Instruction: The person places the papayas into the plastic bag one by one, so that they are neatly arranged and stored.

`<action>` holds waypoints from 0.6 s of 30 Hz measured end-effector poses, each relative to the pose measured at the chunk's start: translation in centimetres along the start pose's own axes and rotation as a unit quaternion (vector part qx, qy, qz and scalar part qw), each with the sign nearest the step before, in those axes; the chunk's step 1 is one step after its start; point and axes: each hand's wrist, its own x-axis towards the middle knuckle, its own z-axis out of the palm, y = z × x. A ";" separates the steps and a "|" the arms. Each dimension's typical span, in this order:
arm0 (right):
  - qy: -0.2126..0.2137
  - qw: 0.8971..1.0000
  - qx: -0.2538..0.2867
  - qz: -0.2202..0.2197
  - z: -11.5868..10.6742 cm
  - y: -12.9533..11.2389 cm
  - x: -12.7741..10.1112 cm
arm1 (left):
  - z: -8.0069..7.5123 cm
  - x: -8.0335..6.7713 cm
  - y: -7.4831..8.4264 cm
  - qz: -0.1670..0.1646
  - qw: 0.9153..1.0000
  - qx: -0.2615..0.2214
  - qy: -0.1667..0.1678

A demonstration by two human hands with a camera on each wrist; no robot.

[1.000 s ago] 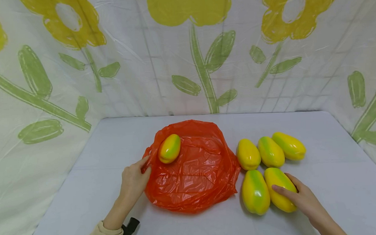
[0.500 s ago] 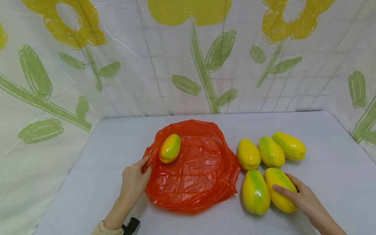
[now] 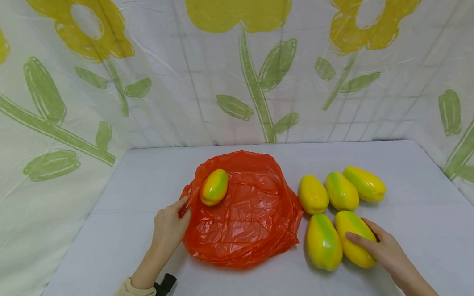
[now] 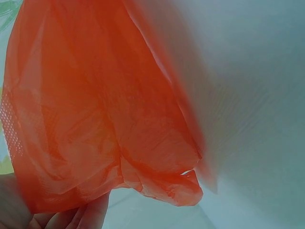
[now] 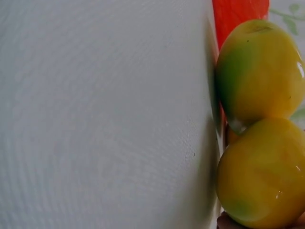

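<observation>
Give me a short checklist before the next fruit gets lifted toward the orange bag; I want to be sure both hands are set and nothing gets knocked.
1. Right hand has a hold on the near right papaya: ok, fingers and thumb wrap its sides.
2. Left hand holds the orange bag at its left edge: ok.
3. Bag mouth open enough: cannot tell, the plastic lies flat and crumpled.
4. Papaya on the bag out of the way: ok, it sits at the far left part.
5. Neighbouring papaya free of the held one: not ok, they touch side by side.
</observation>
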 end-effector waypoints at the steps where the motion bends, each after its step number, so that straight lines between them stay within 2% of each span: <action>1: 0.001 1.000 0.001 0.002 0.0 0.0 0.0 | 0.0 0.0 0.0 0.000 1.000 0.000 0.000; 18: 0.007 1.000 0.006 0.000 -1.0 0.0 -0.4 | 0.0 0.1 0.1 -0.002 1.000 0.003 0.002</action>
